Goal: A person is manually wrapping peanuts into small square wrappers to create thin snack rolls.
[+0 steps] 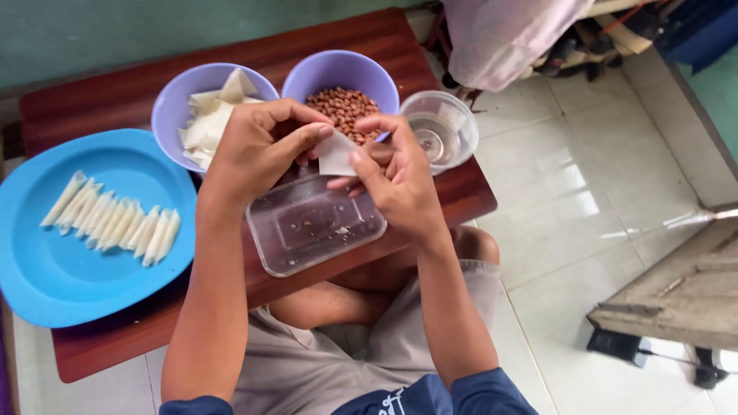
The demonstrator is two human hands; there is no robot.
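My left hand and my right hand meet above a clear rectangular plastic tray on a low dark wooden table. Both pinch a small white pastry wrapper between their fingers. Just behind the hands stand a lilac bowl of peanuts and a lilac bowl of white wrapper sheets. A blue plate at the left carries a row of several rolled white pastry sticks.
A small clear cup with a little liquid stands at the table's right edge. My crossed legs lie under the table. White floor tiles spread to the right, with a wooden bench at far right and cloth hanging above.
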